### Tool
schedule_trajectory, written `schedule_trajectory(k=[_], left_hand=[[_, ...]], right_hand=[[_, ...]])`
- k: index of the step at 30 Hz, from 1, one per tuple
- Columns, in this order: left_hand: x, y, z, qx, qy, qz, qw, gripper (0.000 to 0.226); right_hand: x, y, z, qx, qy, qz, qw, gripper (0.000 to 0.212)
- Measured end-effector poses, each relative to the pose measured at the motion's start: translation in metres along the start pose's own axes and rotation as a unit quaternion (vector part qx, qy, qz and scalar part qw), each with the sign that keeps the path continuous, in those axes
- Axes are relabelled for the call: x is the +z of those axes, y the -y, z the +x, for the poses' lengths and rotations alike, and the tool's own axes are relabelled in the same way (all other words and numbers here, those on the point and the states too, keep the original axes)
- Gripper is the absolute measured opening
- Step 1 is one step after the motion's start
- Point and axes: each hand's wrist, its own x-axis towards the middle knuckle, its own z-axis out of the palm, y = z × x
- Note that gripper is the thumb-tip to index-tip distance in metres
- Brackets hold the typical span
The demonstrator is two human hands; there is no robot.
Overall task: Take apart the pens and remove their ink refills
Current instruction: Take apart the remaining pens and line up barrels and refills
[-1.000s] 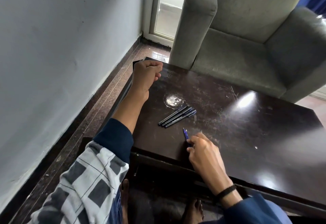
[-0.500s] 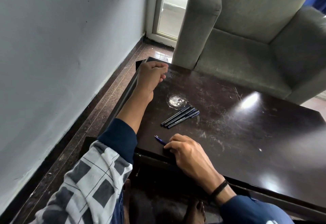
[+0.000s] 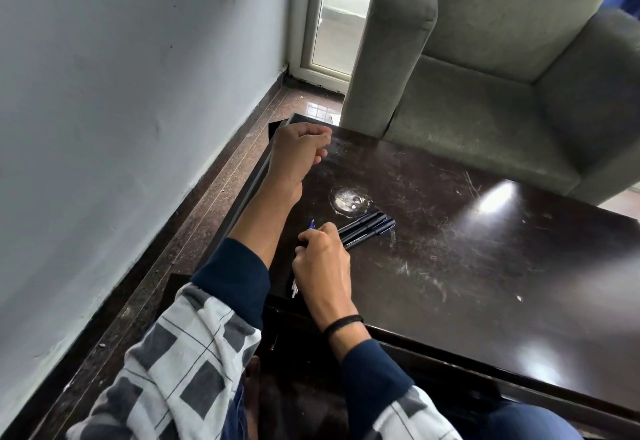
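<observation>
On a scratched dark table (image 3: pixel 485 283), three black pens (image 3: pixel 367 230) lie just right of the right hand (image 3: pixel 322 263), which pinches a blue pen (image 3: pixel 312 224) (only its tip shows). The left hand (image 3: pixel 296 159), at the far corner, is curled, possibly around something; I cannot tell.

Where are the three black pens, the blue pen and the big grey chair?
black pens (image 3: pixel 365 229): head view, on the middle barrel of the three.
blue pen (image 3: pixel 312 224): head view, on its tip end.
grey chair (image 3: pixel 485 110): head view, on the seat cushion.
</observation>
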Motion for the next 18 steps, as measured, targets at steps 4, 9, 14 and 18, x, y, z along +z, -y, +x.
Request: schedule_trajectory(k=[4, 9, 14, 18], left_hand=[[0.001, 0.000, 0.001, -0.004, -0.003, -0.003, 1.000, 0.011], [0.002, 0.000, 0.001, -0.008, -0.001, -0.006, 1.000, 0.011], [0.000, -0.002, 0.002, -0.018, 0.000, -0.025, 1.000, 0.012], [0.003, -0.002, 0.002, -0.014, 0.001, -0.019, 1.000, 0.011]], right_hand=[[0.005, 0.002, 0.001, 0.019, -0.025, 0.006, 1.000, 0.015], [-0.003, -0.002, 0.002, 0.037, -0.030, 0.029, 0.998, 0.020], [-0.035, -0.045, 0.017, 0.016, -0.111, -0.007, 0.994, 0.021], [-0.053, -0.075, 0.037, -0.053, 0.029, -0.074, 0.995, 0.038]])
